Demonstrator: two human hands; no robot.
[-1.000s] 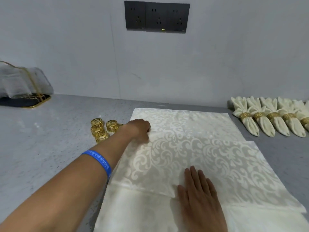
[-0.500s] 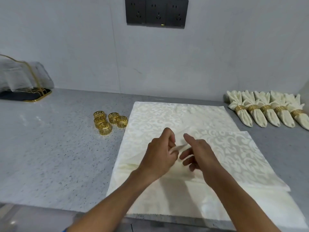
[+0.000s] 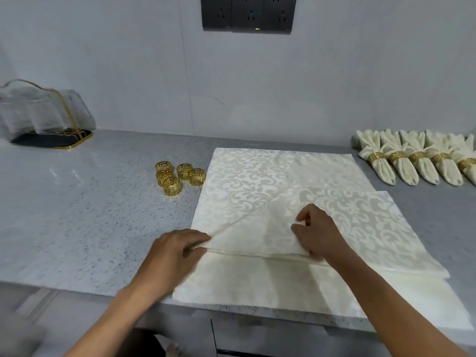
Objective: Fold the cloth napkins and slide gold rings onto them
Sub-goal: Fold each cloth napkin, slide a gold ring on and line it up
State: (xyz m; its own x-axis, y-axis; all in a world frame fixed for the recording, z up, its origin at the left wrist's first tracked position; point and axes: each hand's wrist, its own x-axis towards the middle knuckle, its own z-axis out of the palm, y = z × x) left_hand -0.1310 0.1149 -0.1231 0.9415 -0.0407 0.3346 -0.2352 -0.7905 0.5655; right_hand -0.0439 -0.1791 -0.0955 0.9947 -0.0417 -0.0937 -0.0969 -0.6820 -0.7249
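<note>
Both hands moved apart: left hand [image 3: 177, 249] and right hand [image 3: 315, 231] now pinch the folded napkin [image 3: 257, 228] edge (gold rings [image 3: 177, 176] stayed put).

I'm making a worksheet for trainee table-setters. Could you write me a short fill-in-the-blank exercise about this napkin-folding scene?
1. The loose gold rings on the counter number ____.
2. The loose rings lie to the ____ of the flat napkin.
3. The left hand and the right hand both pinch the ____.
4. The finished napkins lie in a row at the far ____ of the counter.

Missing words: five; left; napkin; right
</note>
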